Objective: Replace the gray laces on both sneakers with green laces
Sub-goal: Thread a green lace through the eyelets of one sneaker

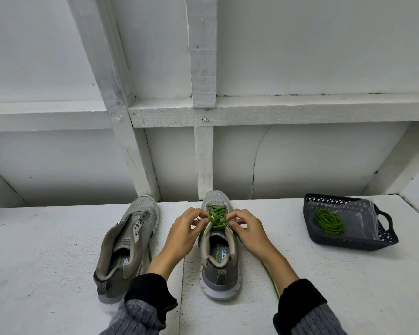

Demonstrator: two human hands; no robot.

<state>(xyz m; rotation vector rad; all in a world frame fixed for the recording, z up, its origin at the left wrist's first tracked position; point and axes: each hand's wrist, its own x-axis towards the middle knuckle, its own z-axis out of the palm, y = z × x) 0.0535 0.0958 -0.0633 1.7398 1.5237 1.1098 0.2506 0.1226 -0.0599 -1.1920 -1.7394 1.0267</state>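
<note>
Two grey sneakers stand on the white surface, toes toward the wall. The right sneaker (218,264) has a green lace (216,216) crossed through its eyelets. My left hand (183,232) and my right hand (249,232) sit on either side of its tongue, each pinching the green lace near the upper eyelets. Loose green lace ends trail back along both sides of the shoe toward me. The left sneaker (128,245) stands to the left with no lace in its eyelets and its tongue spread open.
A dark woven basket (382,235) with handles sits at the right and holds a coiled green lace (329,221). A white wall with wooden framing (203,163) rises just behind the shoes' toes.
</note>
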